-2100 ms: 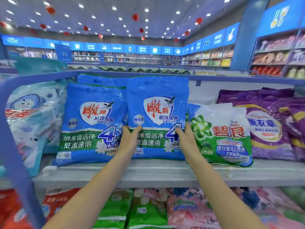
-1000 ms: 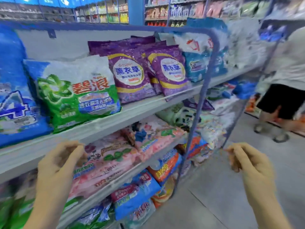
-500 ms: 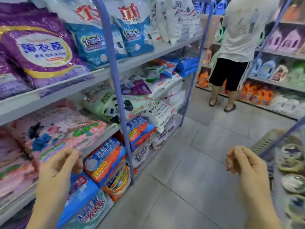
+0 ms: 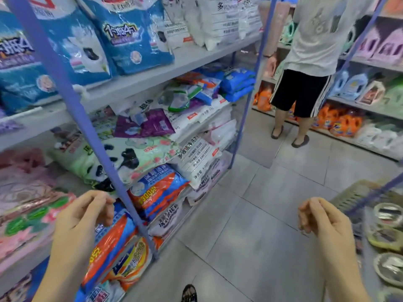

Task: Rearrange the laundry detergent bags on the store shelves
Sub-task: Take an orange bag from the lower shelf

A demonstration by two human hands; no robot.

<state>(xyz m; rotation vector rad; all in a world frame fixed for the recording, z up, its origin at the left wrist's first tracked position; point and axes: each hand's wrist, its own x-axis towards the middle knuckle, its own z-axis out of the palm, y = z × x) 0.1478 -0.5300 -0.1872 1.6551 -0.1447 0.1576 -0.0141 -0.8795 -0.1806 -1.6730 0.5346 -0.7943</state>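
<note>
My left hand [image 4: 82, 216] hovers in front of the lower shelves with loosely curled fingers and holds nothing. My right hand [image 4: 320, 219] hangs over the aisle floor, fingers loosely curled, also empty. Blue detergent bags [image 4: 130, 35] stand on the upper grey shelf [image 4: 196, 59]. Below lie a pale green panda bag [image 4: 130, 158], white bags [image 4: 196, 162], purple bags [image 4: 152, 125] and orange-and-blue bags [image 4: 157, 192]. Pink bags [image 4: 28, 205] lie at the left. Neither hand touches a bag.
A blue shelf post [image 4: 87, 131] crosses in front of the bags near my left hand. A person in a white shirt and black shorts [image 4: 303, 90] stands in the aisle ahead. Another shelving unit with round items [image 4: 388, 236] is at my right. Grey tiled floor [image 4: 250, 214] lies between.
Both hands let go of the blue bag and dropped low. My view swung right along the shelves and down to the lower tiers and the aisle, and moved closer.
</note>
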